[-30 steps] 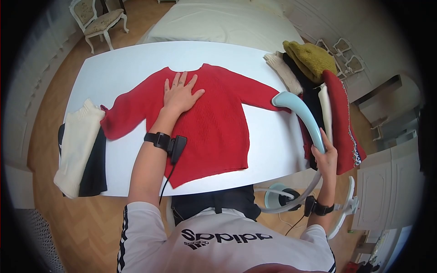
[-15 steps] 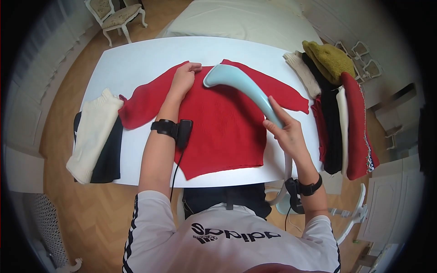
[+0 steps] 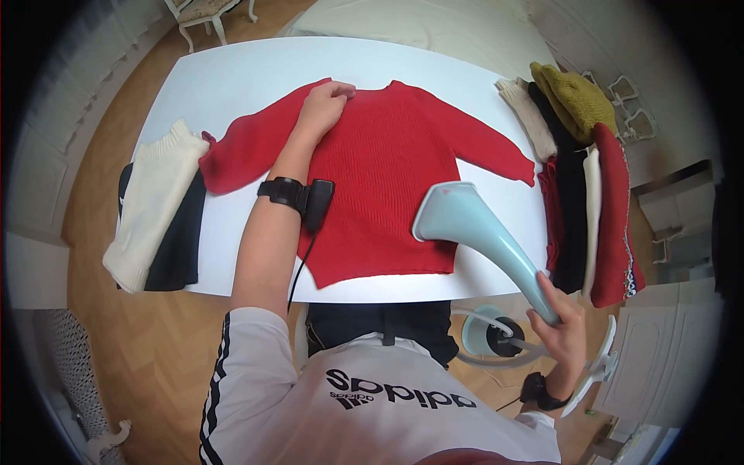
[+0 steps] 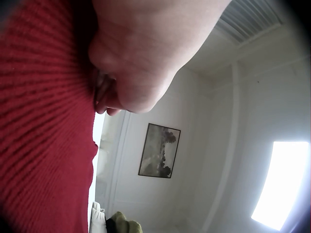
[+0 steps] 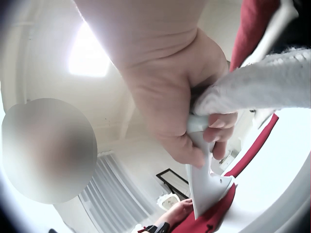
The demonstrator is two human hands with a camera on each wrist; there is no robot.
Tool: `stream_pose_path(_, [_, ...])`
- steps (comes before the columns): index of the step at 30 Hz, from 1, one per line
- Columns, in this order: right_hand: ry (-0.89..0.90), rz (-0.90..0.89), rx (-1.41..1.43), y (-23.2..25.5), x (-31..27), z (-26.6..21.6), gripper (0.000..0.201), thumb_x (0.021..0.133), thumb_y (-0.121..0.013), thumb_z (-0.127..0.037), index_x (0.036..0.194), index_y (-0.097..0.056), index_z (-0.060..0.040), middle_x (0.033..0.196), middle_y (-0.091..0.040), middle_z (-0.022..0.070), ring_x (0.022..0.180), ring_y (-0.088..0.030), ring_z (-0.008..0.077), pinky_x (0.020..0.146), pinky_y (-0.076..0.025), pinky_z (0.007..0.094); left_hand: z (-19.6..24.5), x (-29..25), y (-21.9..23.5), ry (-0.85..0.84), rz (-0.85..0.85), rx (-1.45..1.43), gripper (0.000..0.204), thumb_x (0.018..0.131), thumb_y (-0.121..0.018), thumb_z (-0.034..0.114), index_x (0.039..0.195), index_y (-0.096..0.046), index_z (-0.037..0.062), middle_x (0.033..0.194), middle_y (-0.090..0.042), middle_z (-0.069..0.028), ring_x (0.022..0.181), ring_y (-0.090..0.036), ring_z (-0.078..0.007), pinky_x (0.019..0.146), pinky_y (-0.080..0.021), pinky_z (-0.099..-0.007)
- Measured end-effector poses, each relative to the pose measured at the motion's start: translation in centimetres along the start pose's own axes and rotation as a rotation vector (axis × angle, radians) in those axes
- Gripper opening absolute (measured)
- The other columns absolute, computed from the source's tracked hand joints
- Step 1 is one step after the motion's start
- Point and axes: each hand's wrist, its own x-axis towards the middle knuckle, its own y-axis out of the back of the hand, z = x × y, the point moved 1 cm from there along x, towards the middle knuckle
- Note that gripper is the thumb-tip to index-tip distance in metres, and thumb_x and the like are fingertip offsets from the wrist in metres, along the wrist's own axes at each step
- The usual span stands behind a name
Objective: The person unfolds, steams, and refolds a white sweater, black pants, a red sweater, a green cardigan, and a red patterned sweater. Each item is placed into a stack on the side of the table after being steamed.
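Observation:
A red sweater [image 3: 372,178] lies spread on the white table, sleeves out to both sides. At its left shoulder, beside the neckline, my left hand [image 3: 320,112] pinches the knit; the left wrist view shows its curled fingers [image 4: 112,104] against the ribbed fabric [image 4: 43,126]. My right hand [image 3: 562,322] grips the handle of a light blue steamer [image 3: 492,232], whose wide head is over the sweater's lower right side. In the right wrist view, fingers and thumb wrap round the steamer [image 5: 201,182], with its pale hose [image 5: 262,85] running off beside the hand [image 5: 165,92].
At the table's left edge lie a cream knit [image 3: 159,201] and a dark garment [image 3: 180,252]. Along the right edge are folded knits: beige [image 3: 527,116], black [image 3: 571,217], red [image 3: 612,209] and mustard [image 3: 573,97]. The steamer base [image 3: 492,335] stands below the table's front edge.
My left hand has gone from lying flat on the chest to pinching the neckline. The steamer has moved from the right cuff to the neckline, then down and right to the sweater's lower side.

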Motion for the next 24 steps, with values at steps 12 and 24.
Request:
stream_pose_path(12, [-0.010,-0.056,0.359,-0.9,2.5,-1.6,0.066,0.078,-0.079,-0.003,0.142,-0.061,-0.0004,0.115,-0.074,0.0193,0.096,-0.070,0.0202,0.088,-0.053,0.0318,2.4,-0.4,2.9,0.089,-0.083,-0.084,0.035,0.097,-0.053,0.006,0.127,-0.069,-0.0017,0.118,-0.074,-0.0134,0.109,-0.070,-0.0243,0.101,-0.051,-0.0338])
stream_pose_path(24, [0.155,-0.027,0.349,-11.2,12.3,-7.4,0.061,0.092,-0.075,-0.010,0.150,-0.056,-0.0119,0.105,-0.072,0.0208,0.088,-0.072,0.0303,0.081,-0.056,0.0375,1.8,-0.6,8.5,0.240,-0.251,0.177,0.035,0.104,-0.055,0.017,0.129,-0.069,-0.0023,0.125,-0.073,-0.0165,0.119,-0.068,-0.0230,0.107,-0.050,-0.0339])
